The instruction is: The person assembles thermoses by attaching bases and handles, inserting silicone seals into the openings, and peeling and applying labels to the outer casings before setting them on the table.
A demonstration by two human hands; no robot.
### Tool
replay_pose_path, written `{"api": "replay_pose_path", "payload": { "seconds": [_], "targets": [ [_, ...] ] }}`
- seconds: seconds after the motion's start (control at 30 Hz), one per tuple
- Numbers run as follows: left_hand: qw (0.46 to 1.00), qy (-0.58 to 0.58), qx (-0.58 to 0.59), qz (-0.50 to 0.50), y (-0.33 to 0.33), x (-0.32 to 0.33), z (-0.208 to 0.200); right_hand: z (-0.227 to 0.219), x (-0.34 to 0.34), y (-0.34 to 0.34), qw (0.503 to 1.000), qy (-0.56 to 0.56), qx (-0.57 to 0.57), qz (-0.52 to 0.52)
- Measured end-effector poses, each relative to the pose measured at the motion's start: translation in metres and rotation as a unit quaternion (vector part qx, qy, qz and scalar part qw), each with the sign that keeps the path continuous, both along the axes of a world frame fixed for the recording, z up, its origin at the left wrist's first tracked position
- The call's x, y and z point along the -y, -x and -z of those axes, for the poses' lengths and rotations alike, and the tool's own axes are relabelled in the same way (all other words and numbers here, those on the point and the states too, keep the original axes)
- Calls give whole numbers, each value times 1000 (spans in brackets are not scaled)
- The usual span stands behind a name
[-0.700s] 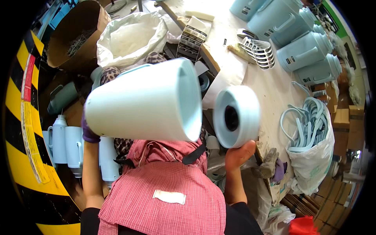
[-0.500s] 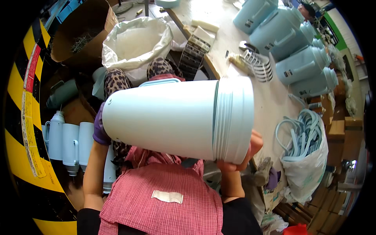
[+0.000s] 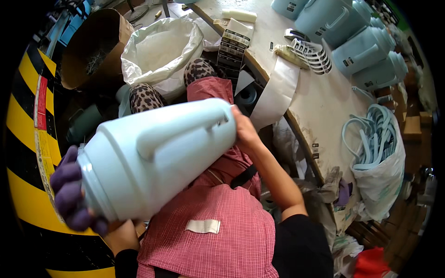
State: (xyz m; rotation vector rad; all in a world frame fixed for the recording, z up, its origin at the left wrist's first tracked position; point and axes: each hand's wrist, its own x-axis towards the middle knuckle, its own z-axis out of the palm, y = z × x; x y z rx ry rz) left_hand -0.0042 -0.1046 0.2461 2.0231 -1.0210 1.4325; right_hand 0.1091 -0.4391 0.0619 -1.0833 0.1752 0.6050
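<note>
- A wide worktable (image 3: 320, 99) fills the upper right, well beyond the right hand, its curved edge bending with the lens.
- A large pale-blue plastic jug (image 3: 157, 157) lies on its side in mid-air over the person's lap, held between both hands, its moulded handle facing up and its wider end toward the left.
- A red checked apron (image 3: 218, 222) covers the lap directly under the jug.
- Past the jug, above the grip, an open white sack (image 3: 160, 48) stands beside a brown cardboard drum (image 3: 90, 51).
- A white bag of pale-blue loop handles (image 3: 378, 153) hangs off the table edge, well to the right of the right hand.
- Four or so matching pale-blue jugs (image 3: 357, 46) stand upright on the far side of the table (their tops run out of view).
- A strip of white label backing (image 3: 278, 92) droops over the table edge just above the right hand.
- The left hand (image 3: 76, 194), in a purple glove, wraps its curled fingers over the jug's wide end at the lower left; the palm is hidden behind the jug.
- The right hand (image 3: 245, 132), bare, presses against the jug's narrow end by the handle, fingers closed around the rim as far as can be seen.
- A fan of grey-white clips (image 3: 313, 53) lies on the table, well clear of both hands.
</note>
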Motion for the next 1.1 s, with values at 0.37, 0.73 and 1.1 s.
{"api": "replay_pose_path", "payload": {
  "seconds": [0.37, 0.73, 1.1],
  "targets": [
    [862, -74, -501, -13, -60, 5, -90, -76, 184, -48, 704, 540, 424, 183],
    [846, 229, -478, -50, -61, 0, -21, -124, 469, -29, 284, 838, 442, 144],
    [952, 13, -299, -61, -6, 84, 13, -125, 4, -49, 790, -84, 546, 266]
  ]
}}
